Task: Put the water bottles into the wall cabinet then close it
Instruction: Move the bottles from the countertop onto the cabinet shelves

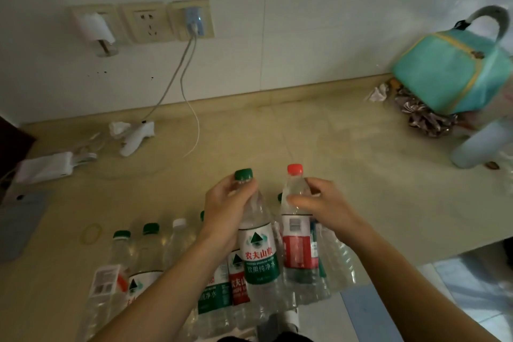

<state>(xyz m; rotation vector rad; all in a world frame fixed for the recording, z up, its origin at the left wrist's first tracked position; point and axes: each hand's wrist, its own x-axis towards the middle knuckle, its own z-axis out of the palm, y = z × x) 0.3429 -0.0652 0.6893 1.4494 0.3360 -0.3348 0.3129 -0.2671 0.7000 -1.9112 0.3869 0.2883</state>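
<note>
My left hand grips the neck of a clear green-capped bottle with a green and white label, lifted above the others. My right hand holds the upper part of a red-capped bottle with a red label, also raised. Below them several more clear water bottles stand clustered at the front edge of the beige counter, partly hidden by my forearms. No wall cabinet shows in the head view.
A teal bag with a grey handle sits at the back right over crumpled foil. Wall sockets with a charger cable hang above the counter. White tissues and a white charger lie at the left; a rubber band lies near the bottles.
</note>
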